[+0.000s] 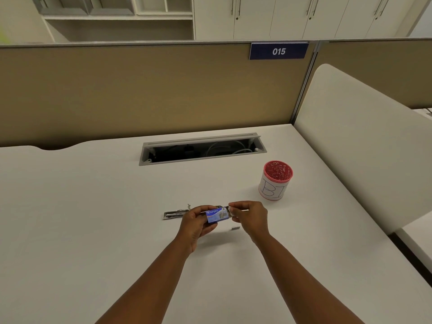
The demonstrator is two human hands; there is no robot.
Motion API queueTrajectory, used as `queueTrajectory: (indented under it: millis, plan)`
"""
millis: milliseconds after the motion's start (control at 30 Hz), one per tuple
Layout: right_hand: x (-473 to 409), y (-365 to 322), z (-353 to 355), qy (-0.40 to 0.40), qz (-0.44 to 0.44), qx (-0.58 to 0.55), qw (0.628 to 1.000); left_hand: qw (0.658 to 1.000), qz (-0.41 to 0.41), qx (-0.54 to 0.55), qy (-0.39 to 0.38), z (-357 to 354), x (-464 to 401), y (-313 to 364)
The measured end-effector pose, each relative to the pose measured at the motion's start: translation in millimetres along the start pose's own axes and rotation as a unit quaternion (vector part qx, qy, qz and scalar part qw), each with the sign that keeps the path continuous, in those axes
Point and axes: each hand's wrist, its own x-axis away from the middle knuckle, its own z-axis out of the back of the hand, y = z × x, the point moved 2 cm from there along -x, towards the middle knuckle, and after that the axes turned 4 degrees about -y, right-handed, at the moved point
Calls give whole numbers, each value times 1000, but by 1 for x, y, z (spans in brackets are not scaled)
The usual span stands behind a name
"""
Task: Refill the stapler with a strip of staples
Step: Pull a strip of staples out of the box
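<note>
My left hand (195, 224) holds a small blue staple box (217, 215) just above the white desk (93, 206). My right hand (250, 217) pinches the box's right end with thumb and forefinger; whether it grips the inner tray or a staple strip I cannot tell. Behind the hands lies the metal stapler (175, 214), opened out flat, its left part showing and the rest hidden by my hands. A short strip of staples (235, 228) lies on the desk below my right hand.
A red mesh pen cup (275, 181) with a white paper wrap stands to the right behind the hands. An open cable tray (201, 149) is set in the desk further back. A tan partition rises behind, a white divider at right.
</note>
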Motion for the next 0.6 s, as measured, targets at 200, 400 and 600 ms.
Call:
queueTrajectory:
  millis: [200,400,600]
  plan:
    - [6,-5,-4,52,32,95,994,1000,1,-1,4,-3,-1,0]
    - [7,-5,-5,47,14,53,997,999,18,38,-10,-2,-1,-2]
    - [5,-3,-5,53,6,8,999,998,19,61,-9,-3,-3,-1]
